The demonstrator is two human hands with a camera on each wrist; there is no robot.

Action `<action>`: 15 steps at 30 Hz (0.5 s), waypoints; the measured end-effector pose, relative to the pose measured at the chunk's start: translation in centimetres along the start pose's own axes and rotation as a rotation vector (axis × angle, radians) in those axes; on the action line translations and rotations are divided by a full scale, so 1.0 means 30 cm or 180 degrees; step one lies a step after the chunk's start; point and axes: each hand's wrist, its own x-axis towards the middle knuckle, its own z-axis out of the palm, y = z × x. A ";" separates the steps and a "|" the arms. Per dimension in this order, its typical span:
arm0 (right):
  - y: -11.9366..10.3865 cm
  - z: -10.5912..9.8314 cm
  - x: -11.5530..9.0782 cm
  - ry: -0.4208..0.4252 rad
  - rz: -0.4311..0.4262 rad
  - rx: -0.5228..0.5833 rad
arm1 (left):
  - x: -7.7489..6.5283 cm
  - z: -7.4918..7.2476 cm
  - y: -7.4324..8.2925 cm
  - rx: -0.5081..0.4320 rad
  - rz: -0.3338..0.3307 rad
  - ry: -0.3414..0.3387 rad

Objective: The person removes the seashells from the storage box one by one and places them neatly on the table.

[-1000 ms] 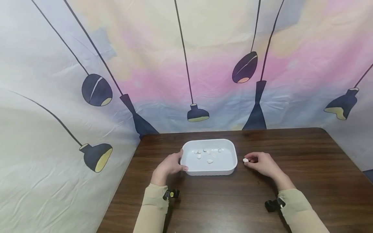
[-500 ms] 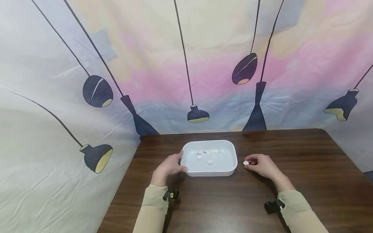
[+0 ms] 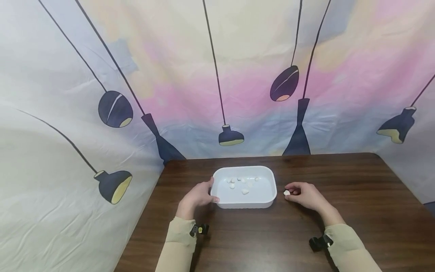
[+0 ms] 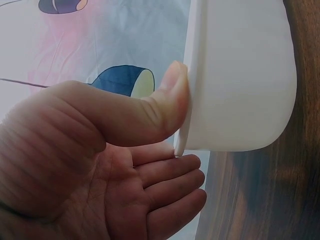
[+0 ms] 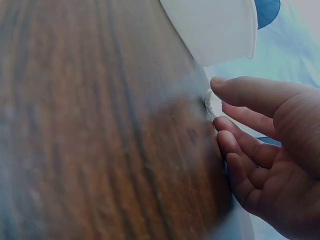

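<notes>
My left hand point(image 3: 198, 195) holds the left end of a shallow white plastic tray point(image 3: 246, 206), its thumb on the near corner. In the left wrist view, the thumb point(image 4: 167, 102) presses the tray's rim and the other fingers extend below it. On the tray's floor lie several small white shells point(image 3: 245, 192), spread apart. Just right of the tray, my right hand point(image 3: 307, 194) pinches another small white shell point(image 3: 287, 192) between thumb and fingertips, close over the tabletop. The ridged edge of that shell shows in the right wrist view.
Both the tray and the hands are over a dark brown wooden table point(image 3: 251, 241). A pastel cloth backdrop point(image 3: 190, 94) printed with hanging lamps rises behind the table and along its left side.
The head view has tilted slightly, so everything sits lower in it. My right hand has shifted a little toward me with the shell. The left hand keeps its hold on the tray.
</notes>
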 end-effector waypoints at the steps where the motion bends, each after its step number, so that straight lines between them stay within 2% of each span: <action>1: 0.001 0.001 -0.002 -0.0018 0.0000 0.0023 | -0.001 0.000 -0.002 0.0026 -0.0003 -0.0005; 9: 0.001 -0.010 -0.008 -0.0087 -0.0013 0.0126 | -0.009 0.003 -0.004 -0.0002 0.0026 0.0005; 15: -0.024 -0.021 0.001 0.0172 -0.0079 0.0091 | -0.004 0.003 0.000 0.0006 0.0038 0.0015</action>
